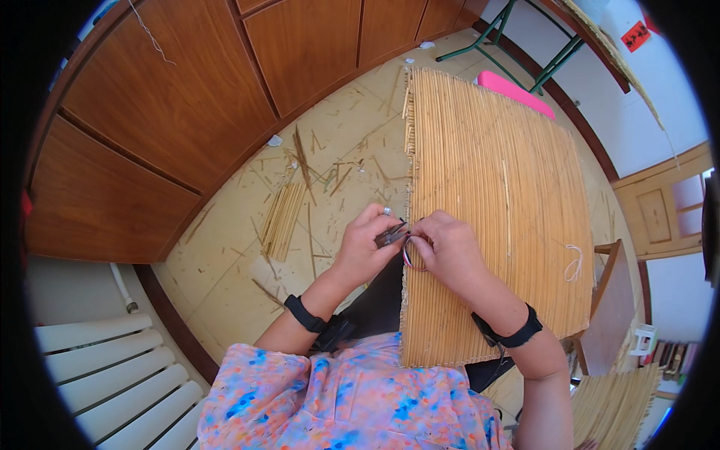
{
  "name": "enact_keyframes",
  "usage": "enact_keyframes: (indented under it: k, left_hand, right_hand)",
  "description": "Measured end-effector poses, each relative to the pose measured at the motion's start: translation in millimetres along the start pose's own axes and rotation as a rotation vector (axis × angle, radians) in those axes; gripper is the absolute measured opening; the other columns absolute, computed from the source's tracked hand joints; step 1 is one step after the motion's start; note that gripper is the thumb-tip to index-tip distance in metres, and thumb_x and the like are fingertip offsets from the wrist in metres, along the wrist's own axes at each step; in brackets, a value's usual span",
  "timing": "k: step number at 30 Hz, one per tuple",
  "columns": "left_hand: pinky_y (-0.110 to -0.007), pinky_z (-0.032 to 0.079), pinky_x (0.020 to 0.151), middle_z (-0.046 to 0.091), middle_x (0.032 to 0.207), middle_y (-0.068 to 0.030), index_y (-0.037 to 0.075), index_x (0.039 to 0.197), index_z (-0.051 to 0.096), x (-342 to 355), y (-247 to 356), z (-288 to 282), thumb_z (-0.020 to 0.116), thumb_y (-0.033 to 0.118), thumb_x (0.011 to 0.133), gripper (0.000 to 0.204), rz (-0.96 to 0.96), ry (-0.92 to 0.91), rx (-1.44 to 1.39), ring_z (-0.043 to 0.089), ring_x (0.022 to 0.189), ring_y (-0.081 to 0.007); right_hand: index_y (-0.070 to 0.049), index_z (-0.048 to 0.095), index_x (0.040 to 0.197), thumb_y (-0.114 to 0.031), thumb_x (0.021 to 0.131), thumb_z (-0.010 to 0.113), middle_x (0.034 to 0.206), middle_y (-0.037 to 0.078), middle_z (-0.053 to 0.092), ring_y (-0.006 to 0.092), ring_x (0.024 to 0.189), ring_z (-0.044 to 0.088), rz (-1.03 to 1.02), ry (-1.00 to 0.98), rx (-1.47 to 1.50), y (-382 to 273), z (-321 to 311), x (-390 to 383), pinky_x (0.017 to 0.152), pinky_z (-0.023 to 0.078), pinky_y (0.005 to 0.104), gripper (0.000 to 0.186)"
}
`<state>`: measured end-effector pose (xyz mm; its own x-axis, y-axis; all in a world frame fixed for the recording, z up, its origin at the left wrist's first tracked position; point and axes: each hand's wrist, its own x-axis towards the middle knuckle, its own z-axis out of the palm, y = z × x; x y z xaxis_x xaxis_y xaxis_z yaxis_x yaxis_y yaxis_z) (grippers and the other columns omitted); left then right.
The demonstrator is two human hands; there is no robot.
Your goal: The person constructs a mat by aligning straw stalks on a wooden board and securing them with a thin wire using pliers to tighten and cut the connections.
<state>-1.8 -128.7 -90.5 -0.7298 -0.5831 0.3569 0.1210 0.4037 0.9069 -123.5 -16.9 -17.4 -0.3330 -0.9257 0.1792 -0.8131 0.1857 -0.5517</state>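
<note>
A large mat of straight straw-coloured reed stalks (495, 187) lies before me, its left edge stitched and slightly ragged. At that edge my left hand (366, 244), with a ring on one finger, is closed around a small dark metal tool (390, 235), like snips or pliers; its exact kind is partly hidden by the fingers. Right beside it, my right hand (446, 241) rests over the mat's edge with thumb and fingers pinched together. From this pinch curves a thin loop of cord (409, 256) with dark, red and white parts. The fingertips of both hands nearly meet.
Broken stalks and a small reed bundle (283, 223) litter the tiled floor at left. Wooden cabinets (172, 97) line the far left, with a white radiator (112, 367) nearer. A pink object (516, 94) sits behind the mat. A white string (574, 262) lies on its right side.
</note>
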Motion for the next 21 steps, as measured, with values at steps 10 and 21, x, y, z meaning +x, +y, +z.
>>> enact_keyframes:
  k: [10, 21]
  left_hand:
    - [-0.020, 0.034, 0.053, 0.051, 0.082, -0.0024, 0.002, 0.083, 0.059, 7.4, 9.2, 4.9, 0.064, 0.000, 0.076, 0.009, -0.079, 0.058, -0.064, 0.044, 0.060, -0.0065]
    - [-0.027, 0.044, 0.061, 0.054, 0.085, -0.0089, 0.003, 0.087, 0.058, 11.2, 7.6, 0.7, 0.065, -0.003, 0.073, 0.017, 0.142, -0.027, 0.029, 0.055, 0.071, -0.0207]
  right_hand:
    - [-0.003, 0.063, 0.077, -0.008, 0.075, 0.066, 0.076, 0.015, 0.059, 0.0319, 0.068, 0.060, 0.112, 0.051, 0.066, -4.7, -2.6, -0.8, 0.061, 0.049, 0.0390, 0.006]
    - [0.002, 0.068, 0.081, -0.011, 0.077, 0.064, 0.064, 0.009, 0.065, 0.0107, 0.058, 0.060, 0.518, -0.069, 0.467, 16.0, 1.0, 3.2, 0.053, 0.049, 0.0266, 0.015]
